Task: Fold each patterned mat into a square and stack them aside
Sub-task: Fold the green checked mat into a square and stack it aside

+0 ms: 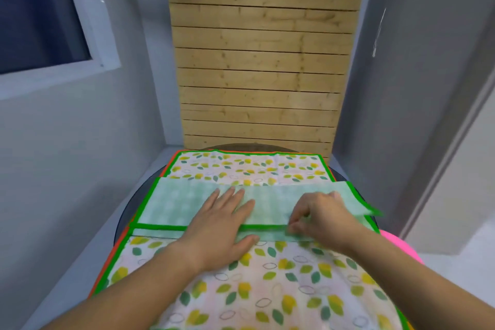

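A leaf-patterned mat (267,284) with a green border lies spread over a round dark bench (126,209), covering nearly all of it and hanging over the near edge toward the person. Part of it is turned over across the middle, so a band of pale green underside (174,203) runs from side to side, with printed cloth showing beyond it and on the near side. The left hand (219,225) lies flat on this band, fingers spread and straight, the palm pressing across the green-bound edge. The right hand (321,217) sits just beside it with fingers curled, pinching that same edge between thumb and fingertips. The band's right corner sticks out past the side of the mat, slightly lifted. An orange border (122,244) peeks out along the left side and at the far corners - a second mat lies underneath, almost wholly covered. A bright pink thing (401,245) shows off the bench's right side, partly hidden by the right forearm; I cannot tell what it is. Close behind the bench stands a panel of pale wooden slats (259,61), and grey walls (417,88) box it in on both sides - the left one holds a white-framed window (40,13).
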`<control>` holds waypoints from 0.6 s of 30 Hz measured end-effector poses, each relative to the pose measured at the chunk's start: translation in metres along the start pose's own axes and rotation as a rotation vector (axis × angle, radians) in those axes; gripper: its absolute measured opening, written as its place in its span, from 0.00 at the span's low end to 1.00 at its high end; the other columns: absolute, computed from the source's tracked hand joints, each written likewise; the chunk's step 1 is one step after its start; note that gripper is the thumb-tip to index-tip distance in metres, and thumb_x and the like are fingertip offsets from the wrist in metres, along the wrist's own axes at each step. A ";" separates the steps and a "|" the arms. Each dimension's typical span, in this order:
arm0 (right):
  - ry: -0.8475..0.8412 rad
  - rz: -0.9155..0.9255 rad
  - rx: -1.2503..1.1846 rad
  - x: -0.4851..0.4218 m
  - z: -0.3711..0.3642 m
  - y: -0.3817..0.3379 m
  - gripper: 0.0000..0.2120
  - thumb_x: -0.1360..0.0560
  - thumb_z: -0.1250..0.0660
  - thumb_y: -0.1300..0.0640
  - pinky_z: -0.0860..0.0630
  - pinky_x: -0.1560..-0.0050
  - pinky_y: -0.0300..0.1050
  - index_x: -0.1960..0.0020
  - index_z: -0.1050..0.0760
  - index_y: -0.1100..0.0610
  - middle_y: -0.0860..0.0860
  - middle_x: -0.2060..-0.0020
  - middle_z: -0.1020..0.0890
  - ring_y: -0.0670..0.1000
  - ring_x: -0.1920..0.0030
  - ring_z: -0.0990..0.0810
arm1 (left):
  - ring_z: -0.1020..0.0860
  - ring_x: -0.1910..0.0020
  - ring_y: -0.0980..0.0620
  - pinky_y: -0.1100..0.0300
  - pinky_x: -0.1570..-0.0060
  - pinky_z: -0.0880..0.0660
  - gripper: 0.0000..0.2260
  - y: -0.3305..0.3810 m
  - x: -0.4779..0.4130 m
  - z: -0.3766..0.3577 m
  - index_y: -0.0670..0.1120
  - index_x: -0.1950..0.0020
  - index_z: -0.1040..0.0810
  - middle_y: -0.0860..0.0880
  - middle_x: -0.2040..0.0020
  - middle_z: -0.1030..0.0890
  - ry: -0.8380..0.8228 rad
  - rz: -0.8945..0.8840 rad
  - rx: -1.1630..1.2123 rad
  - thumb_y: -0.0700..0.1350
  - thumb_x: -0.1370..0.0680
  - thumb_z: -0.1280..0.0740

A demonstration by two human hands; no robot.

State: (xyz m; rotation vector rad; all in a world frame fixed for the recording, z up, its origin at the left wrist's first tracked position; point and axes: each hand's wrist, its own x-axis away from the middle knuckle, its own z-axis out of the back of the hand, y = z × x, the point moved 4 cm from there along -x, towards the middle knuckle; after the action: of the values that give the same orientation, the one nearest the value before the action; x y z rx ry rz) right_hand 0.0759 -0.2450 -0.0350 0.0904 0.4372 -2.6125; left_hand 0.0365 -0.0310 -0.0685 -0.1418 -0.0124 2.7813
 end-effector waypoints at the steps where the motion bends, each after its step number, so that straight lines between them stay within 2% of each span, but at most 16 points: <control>1: -0.015 -0.019 -0.025 0.004 -0.008 0.002 0.05 0.32 0.26 0.44 0.36 0.44 0.46 0.64 0.20 0.41 0.41 0.56 0.19 0.42 0.51 0.23 | 0.62 0.19 0.52 0.50 0.22 0.66 0.33 -0.003 -0.001 -0.008 0.58 0.17 0.53 0.51 0.17 0.57 -0.071 0.019 0.007 0.67 0.19 0.49; 5: -0.035 -0.016 -0.218 0.013 -0.031 0.010 0.07 0.33 0.23 0.52 0.24 0.49 0.43 0.67 0.19 0.44 0.43 0.59 0.19 0.41 0.55 0.22 | 0.67 0.20 0.52 0.47 0.22 0.67 0.31 -0.013 0.000 -0.030 0.62 0.18 0.56 0.54 0.17 0.61 -0.210 0.042 0.059 0.69 0.19 0.52; 8: -0.005 -0.033 -0.352 0.017 -0.035 0.016 0.04 0.32 0.22 0.54 0.26 0.51 0.34 0.64 0.16 0.48 0.45 0.58 0.19 0.39 0.55 0.22 | 0.67 0.20 0.53 0.49 0.22 0.67 0.30 -0.014 -0.001 -0.032 0.63 0.19 0.57 0.54 0.18 0.62 -0.226 0.026 0.053 0.69 0.19 0.54; 10: -0.001 -0.022 -0.371 0.017 -0.038 0.022 0.03 0.31 0.23 0.53 0.28 0.50 0.33 0.63 0.16 0.47 0.43 0.56 0.20 0.39 0.53 0.22 | 0.67 0.20 0.53 0.50 0.22 0.67 0.30 -0.014 -0.001 -0.033 0.63 0.19 0.58 0.54 0.18 0.62 -0.230 0.025 0.049 0.69 0.19 0.54; 18: 0.005 0.014 -0.290 0.018 -0.047 0.032 0.03 0.29 0.28 0.47 0.31 0.37 0.46 0.60 0.20 0.43 0.35 0.48 0.26 0.38 0.42 0.28 | 0.73 0.23 0.49 0.48 0.22 0.68 0.33 -0.014 0.002 -0.037 0.63 0.20 0.65 0.52 0.20 0.69 -0.259 0.087 0.026 0.72 0.23 0.61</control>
State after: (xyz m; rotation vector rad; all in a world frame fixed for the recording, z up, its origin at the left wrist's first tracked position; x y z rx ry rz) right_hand 0.0748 -0.2642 -0.0909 0.0023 0.8076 -2.5058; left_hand 0.0433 -0.0178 -0.1048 0.2298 -0.0355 2.8649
